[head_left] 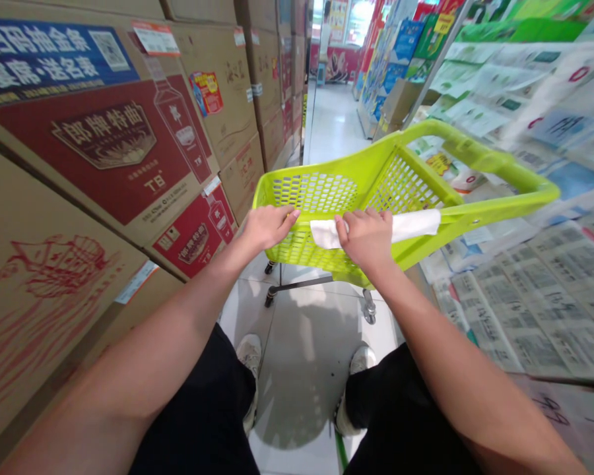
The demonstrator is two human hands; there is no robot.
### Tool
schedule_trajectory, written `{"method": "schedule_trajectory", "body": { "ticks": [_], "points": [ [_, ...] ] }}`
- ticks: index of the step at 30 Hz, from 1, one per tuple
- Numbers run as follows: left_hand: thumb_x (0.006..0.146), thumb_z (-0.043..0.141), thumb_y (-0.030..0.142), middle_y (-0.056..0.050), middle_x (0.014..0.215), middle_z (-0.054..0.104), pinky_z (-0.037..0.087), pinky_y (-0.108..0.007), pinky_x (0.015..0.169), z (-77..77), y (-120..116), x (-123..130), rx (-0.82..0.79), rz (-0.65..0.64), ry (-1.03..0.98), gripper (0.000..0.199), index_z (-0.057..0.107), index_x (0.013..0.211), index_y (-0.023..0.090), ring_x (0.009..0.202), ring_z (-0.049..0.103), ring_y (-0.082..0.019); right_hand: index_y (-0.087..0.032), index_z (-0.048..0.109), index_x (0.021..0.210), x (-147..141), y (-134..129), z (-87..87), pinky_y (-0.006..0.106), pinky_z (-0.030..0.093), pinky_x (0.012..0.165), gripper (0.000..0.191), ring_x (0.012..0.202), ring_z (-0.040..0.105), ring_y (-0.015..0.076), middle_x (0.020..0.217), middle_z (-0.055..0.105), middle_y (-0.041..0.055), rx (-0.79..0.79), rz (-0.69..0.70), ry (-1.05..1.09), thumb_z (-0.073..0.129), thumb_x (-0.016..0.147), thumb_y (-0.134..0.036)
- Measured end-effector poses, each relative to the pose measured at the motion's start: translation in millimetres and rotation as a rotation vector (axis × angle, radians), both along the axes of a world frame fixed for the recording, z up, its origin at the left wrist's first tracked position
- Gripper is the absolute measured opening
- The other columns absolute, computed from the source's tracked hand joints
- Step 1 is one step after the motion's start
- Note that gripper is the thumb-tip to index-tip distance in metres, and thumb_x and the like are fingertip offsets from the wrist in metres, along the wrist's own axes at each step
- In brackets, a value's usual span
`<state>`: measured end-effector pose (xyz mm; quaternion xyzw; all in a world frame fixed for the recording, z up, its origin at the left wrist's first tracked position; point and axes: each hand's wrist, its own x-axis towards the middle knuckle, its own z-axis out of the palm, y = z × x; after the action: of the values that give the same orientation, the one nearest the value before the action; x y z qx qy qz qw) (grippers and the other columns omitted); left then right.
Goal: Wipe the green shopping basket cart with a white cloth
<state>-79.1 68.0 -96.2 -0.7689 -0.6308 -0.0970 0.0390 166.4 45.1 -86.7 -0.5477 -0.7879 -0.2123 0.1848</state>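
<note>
On the floor (301, 330) ahead, the cart (371, 168) should be stiff and light, best held by its near rim (313, 215), where the left hand (271, 224) seems to grip and the right hand (367, 237) clasps a soft-looking cloth (416, 225).

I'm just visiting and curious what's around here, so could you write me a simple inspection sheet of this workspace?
Surface: pale, shiny tiled floor.
Job's things: lime-green shopping cart; white cloth or tissue along its near rim.
Clutter: green strip on the floor near the right shoe, partly hidden.
Hands: left hand on the cart's near rim; right hand grasping the white cloth or tissue.
Cables: nothing seen.
Surroundings: stacked cardboard boxes left; packaged goods right.
</note>
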Motion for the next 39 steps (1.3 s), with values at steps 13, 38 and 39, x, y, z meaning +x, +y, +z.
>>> {"method": "schedule_trajectory", "body": {
  "ticks": [13,38,39],
  "points": [
    [0.102,0.027,0.068,-0.009,0.093,0.078,0.043,-0.033,0.068,-6.5,9,-23,0.035,-0.046,-0.083,0.065,0.074,0.110,0.024,0.091,0.073,-0.029,-0.018,0.074,0.091,-18,2,0.2,0.041,0.025,0.082,0.055,0.087,0.057,0.0263,0.094,0.076,0.0126,-0.067,0.048,-0.005,0.029,0.112,-0.045],
    [0.106,0.016,0.061,-0.013,0.101,0.080,0.047,-0.035,0.072,-3.8,2,-7,-0.001,-0.006,-0.034,0.071,0.076,0.116,0.024,0.099,0.075,-0.033,-0.018,0.070,0.087,-31,2,-12.7,0.041,0.025,0.080,0.047,0.082,0.058,0.0243,0.087,0.075,0.0107,0.023,0.102,0.032,0.036,0.109,-0.042],
    [0.106,0.016,0.062,-0.013,0.101,0.080,0.047,-0.036,0.072,-3.8,4,-10,-0.012,0.000,-0.034,0.073,0.077,0.115,0.024,0.099,0.075,-0.033,-0.018,0.071,0.087,-27,4,-11.1,0.041,0.025,0.080,0.048,0.082,0.059,0.0246,0.087,0.075,0.0111,0.021,0.092,0.020,0.036,0.109,-0.043]
  ]
}}
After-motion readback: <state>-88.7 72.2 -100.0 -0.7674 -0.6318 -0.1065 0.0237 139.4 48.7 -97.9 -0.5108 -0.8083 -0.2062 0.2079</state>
